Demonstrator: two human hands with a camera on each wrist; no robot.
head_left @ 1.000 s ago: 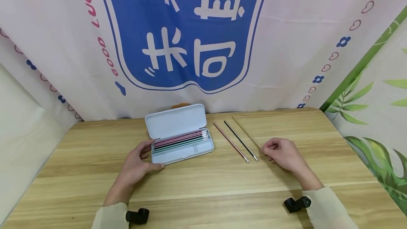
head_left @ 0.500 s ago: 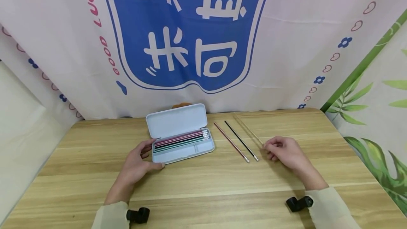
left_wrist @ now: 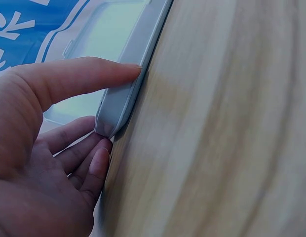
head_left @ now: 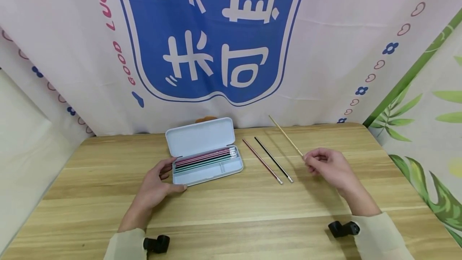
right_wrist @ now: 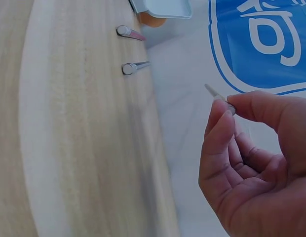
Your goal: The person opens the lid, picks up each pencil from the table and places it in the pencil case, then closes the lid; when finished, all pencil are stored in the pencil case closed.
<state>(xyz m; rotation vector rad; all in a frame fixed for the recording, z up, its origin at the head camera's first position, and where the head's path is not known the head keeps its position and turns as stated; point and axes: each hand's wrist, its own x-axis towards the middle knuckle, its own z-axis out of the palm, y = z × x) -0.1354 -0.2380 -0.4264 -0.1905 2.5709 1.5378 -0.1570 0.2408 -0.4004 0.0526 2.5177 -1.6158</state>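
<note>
On the table lies an open light-blue pencil case (head_left: 195,177), its lid (head_left: 200,137) raised at the back. Several pink, black and green pencils (head_left: 203,159) lie side by side in it. My left hand (head_left: 153,189) holds the case's left end, thumb on the front edge and fingers around the end and back corner. Between thumb and fingertips my right hand (head_left: 328,167) pinches a gold pencil (head_left: 286,136) near its eraser end, lifted off the table and pointing away. That end is mostly hidden by the fingers in the right wrist view.
A red pencil (head_left: 262,161) and a black pencil (head_left: 273,159) lie apart on the table (head_left: 234,228), between the case and my right hand. Behind the table's back edge hangs a white and blue cloth (head_left: 310,91).
My right hand has raised the gold pencil off the table and moved slightly right with it. The left hand and the case have stayed in place.
</note>
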